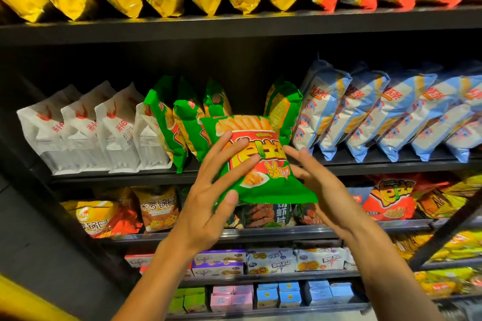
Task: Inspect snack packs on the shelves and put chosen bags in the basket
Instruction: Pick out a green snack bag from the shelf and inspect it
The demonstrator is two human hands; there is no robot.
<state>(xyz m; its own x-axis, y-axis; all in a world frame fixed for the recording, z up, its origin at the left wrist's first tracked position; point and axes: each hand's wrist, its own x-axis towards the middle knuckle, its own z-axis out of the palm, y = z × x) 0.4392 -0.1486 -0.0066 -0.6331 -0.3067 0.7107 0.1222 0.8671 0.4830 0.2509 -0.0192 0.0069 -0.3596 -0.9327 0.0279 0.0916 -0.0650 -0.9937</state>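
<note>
snack bag (257,161) sits mid-frame between both hands – left hand (208,195) on its left, right hand (317,185) on its right, shelf (234,28) of packs behind

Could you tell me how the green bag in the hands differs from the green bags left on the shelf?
The held green bag faces the camera, front print showing; the shelved green bags stand edge-on in a row. The held one is off the shelf, gripped by the left hand with the right hand at its other edge; the shelved ones rest untouched on the middle shelf. Both share the green pack with red and yellow print.
</note>
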